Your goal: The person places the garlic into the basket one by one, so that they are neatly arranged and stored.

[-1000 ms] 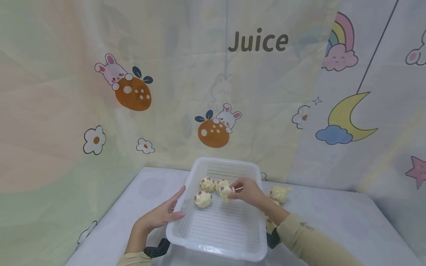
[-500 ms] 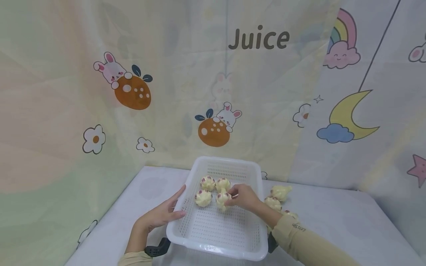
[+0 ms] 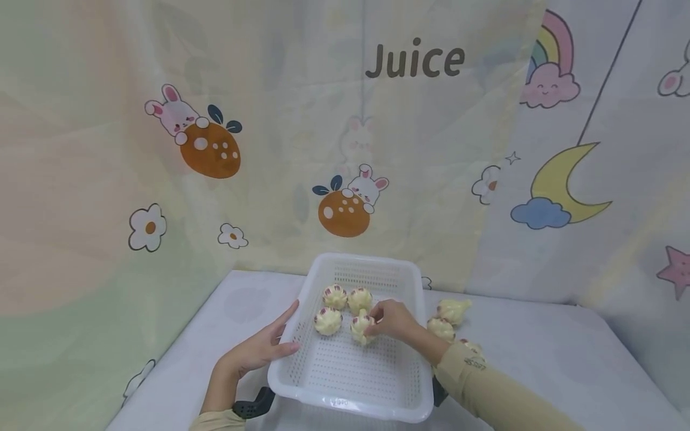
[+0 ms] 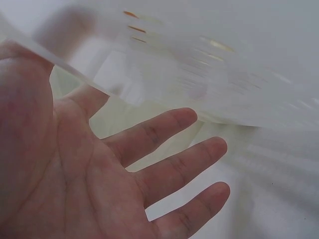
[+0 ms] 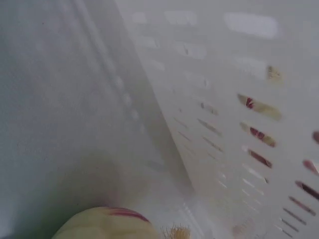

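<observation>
My right hand (image 3: 395,321) is inside the white plastic basket (image 3: 345,402), its fingertips pinching a cream garlic bulb (image 3: 361,328) with purple streaks. That bulb is stem up, close over the basket floor. Left of and behind it are three more garlic bulbs, among them a front-left bulb (image 3: 328,321) and a back-left bulb (image 3: 335,297). At the basket's left side, my left hand (image 3: 259,352) rests against the wall with its thumb at the rim. In the left wrist view, my left hand's fingers (image 4: 182,167) extend straight beneath the basket (image 4: 239,59).
Several garlic bulbs lie on the white table (image 3: 544,359) right of the basket, including one with a long stem (image 3: 453,312); my right forearm partly covers that group. A bulb (image 5: 107,224) also shows outside the slotted wall. A printed curtain (image 3: 280,149) stands behind the table.
My right hand has moved the garlic bulb slightly left and down, its stem turning from sideways to upright. My left hand stays at the basket's side.
</observation>
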### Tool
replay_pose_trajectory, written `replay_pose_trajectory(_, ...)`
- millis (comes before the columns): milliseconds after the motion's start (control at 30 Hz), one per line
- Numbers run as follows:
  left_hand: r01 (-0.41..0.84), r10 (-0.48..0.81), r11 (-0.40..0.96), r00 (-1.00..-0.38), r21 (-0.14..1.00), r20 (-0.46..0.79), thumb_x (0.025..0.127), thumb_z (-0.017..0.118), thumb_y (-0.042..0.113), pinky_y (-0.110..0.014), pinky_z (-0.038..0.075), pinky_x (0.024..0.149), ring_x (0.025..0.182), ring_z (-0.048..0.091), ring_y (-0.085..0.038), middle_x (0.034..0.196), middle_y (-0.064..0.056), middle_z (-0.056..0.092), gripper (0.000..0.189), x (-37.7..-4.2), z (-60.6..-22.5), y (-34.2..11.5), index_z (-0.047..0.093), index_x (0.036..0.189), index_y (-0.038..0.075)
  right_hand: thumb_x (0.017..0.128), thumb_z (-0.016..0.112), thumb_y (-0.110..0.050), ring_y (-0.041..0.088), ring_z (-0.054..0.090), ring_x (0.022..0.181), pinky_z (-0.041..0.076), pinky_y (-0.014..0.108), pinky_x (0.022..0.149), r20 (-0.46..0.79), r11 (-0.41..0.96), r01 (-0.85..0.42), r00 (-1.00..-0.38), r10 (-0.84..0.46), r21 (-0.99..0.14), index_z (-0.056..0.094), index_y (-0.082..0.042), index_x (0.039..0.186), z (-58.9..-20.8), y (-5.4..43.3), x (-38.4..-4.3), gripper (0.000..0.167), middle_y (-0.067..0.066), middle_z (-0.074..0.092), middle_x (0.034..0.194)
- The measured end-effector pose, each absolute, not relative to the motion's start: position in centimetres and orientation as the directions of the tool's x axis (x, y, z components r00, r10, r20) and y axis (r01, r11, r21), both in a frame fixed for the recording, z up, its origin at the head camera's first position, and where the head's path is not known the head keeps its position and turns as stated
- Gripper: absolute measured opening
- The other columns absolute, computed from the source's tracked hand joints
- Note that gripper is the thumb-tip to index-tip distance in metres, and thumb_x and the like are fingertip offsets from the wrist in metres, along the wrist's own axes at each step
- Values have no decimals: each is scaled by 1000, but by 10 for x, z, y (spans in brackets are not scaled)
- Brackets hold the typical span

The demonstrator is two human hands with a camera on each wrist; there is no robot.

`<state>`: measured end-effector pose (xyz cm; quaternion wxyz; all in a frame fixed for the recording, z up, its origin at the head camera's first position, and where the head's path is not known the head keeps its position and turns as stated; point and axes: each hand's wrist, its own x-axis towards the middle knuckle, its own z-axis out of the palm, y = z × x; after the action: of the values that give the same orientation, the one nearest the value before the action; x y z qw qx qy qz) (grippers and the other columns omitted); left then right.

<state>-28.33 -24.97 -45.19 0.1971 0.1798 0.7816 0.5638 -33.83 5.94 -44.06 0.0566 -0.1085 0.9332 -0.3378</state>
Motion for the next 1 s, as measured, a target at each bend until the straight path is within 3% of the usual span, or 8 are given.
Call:
replay_pose_trajectory(300, 77, 503, 311, -859, 947, -95, 88, 67, 34, -48, 49, 92, 129, 48, -36, 156, -15, 26, 92, -287, -448, -249, 1, 152, 36, 68, 84, -19, 15, 60, 78, 52, 32, 71, -22, 782, -156, -977, -212, -604, 69, -6, 90, -434, 59, -336, 30, 3, 67, 85)
replay_pose_trajectory(1000, 50, 477, 334, -870, 941, -123, 89, 65, 31, -46, 51, 91, 129, 47, -36, 159, -13, 14, 90, -283, -454, -249, 0, 152, 37, 74, 80, -30, 22, 63, 85, 52, 37, 77, 13, 785, -206, -970, -244, -584, 68, 1, 106, -438, 61, -336, 46, 10, 69, 94)
